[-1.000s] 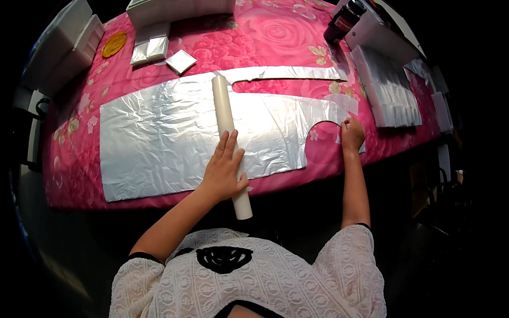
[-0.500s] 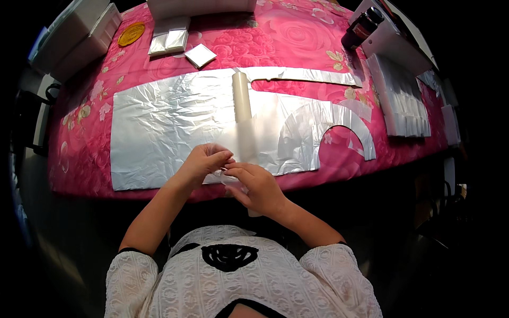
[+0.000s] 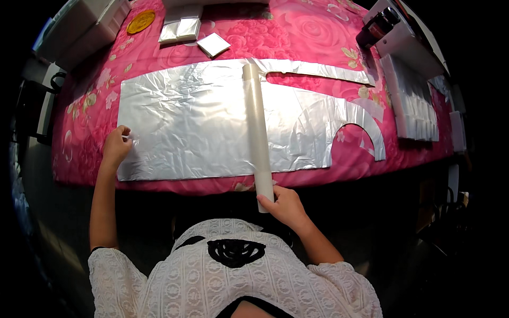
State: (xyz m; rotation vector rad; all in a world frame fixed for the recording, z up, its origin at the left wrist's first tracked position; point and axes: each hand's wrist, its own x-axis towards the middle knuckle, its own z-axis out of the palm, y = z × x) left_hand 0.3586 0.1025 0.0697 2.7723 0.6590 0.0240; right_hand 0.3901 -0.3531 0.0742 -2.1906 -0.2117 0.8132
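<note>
While the right hand is closing around the near end of a long pale roll, the left hand is resting at the left edge of a silver sheet. Its fingers are bending, but I cannot tell if they are pinching the sheet. The roll is lying across the middle of the sheet, from far to near, and its near end is poking out past the table edge.

The roll is looking stiff and fairly light, and it is probably easy to hold by that end. The sheet is looking thin, soft and a bit slippery, so it could wrinkle or tear; its left edge is seeming a good spot to hold. On the right, its far strip is lying nearly straight and its near strip is curving.

All this is sitting on a pink flowery cloth. The roll's weight is pressing on the sheet, so it may be getting in the way of lifting it. Beyond the sheet, a small square packet and a yellow disc are lying apart. Far right, a dark bottle is leaning near clear bags.
</note>
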